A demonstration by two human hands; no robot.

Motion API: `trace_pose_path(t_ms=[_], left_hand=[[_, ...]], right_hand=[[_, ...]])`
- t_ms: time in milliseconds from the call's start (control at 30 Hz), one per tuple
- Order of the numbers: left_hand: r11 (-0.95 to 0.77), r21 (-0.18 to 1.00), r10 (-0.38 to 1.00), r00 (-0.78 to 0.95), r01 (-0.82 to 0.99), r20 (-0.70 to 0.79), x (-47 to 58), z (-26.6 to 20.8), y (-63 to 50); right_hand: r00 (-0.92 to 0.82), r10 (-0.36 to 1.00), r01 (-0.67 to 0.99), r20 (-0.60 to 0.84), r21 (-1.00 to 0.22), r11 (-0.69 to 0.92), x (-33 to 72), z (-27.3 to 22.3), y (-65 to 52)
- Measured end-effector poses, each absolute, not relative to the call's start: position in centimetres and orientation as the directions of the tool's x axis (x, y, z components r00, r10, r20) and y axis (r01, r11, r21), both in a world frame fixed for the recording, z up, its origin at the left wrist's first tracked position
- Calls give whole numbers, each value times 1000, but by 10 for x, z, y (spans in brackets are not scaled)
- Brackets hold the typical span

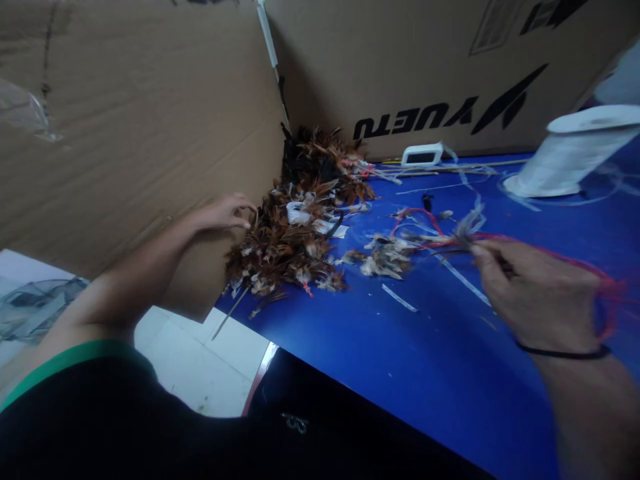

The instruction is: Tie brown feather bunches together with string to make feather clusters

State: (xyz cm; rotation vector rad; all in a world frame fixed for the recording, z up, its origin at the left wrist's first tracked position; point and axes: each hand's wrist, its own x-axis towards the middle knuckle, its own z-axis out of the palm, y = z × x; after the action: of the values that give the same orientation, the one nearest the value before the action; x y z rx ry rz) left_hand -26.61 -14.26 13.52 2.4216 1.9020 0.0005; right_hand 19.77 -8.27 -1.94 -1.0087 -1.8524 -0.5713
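Note:
A pile of brown and black feathers (295, 233) lies on the blue table (425, 360) against the cardboard wall. My left hand (223, 212) reaches to the pile's left edge, fingertips touching the feathers. My right hand (537, 293) is pinched on a thin stick with feather tufts (450, 240) at its tip, and a red string (575, 263) loops around that hand. A smaller clump of pale feathers (385, 257) lies between the two hands.
Large cardboard sheets (150, 133) stand behind and to the left. A white spool of thread (575, 157) sits at the back right, a small white device (423, 155) and thin sticks near the back wall. White strips litter the table. Tiled floor (210, 360) shows at lower left.

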Motion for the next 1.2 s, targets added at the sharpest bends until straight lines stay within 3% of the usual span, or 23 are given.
trace_pose_path(t_ms=[67, 133, 333, 467, 567, 667, 800, 867, 933, 1033, 1100, 1200], left_hand=[[-197, 31, 975, 193, 980, 111, -252, 130, -131], [-200, 65, 969, 188, 978, 159, -228, 122, -116], [-364, 21, 926, 364, 931, -105, -158, 74, -69], [-286, -86, 917, 246, 954, -315, -141, 38, -49], [-245, -107, 932, 204, 964, -298, -140, 21, -40], [-234, -13, 922, 217, 972, -322, -146, 17, -32], [-213, 222, 889, 283, 952, -360, -158, 26, -21], [-190, 302, 907, 285, 934, -311, -163, 32, -15], [-185, 241, 963, 225, 953, -151, -164, 34, -8], [-218, -27, 975, 219, 976, 23, -162, 30, 1], [-232, -180, 972, 233, 956, -18, -158, 25, 3], [-229, -298, 973, 208, 927, -101, -154, 18, 5]], right_hand=[[-220, 453, 832, 864, -77, 550, 198, -21, -83], [-209, 492, 834, 845, -108, 541, 198, -22, -83], [-212, 516, 803, 830, -153, 576, 200, -22, -84], [-224, 548, 799, 806, -171, 577, 200, -21, -85], [-212, 571, 791, 793, -204, 577, 201, -22, -85], [-208, 609, 786, 766, -239, 570, 201, -23, -85], [-211, 623, 805, 753, -227, 548, 201, -24, -86], [-215, 620, 808, 755, -219, 547, 201, -24, -86], [-220, 619, 810, 754, -212, 546, 201, -24, -86], [-225, 618, 814, 753, -203, 544, 201, -24, -86], [-224, 617, 816, 755, -200, 542, 201, -24, -86], [-225, 614, 816, 756, -199, 543, 201, -24, -86]])
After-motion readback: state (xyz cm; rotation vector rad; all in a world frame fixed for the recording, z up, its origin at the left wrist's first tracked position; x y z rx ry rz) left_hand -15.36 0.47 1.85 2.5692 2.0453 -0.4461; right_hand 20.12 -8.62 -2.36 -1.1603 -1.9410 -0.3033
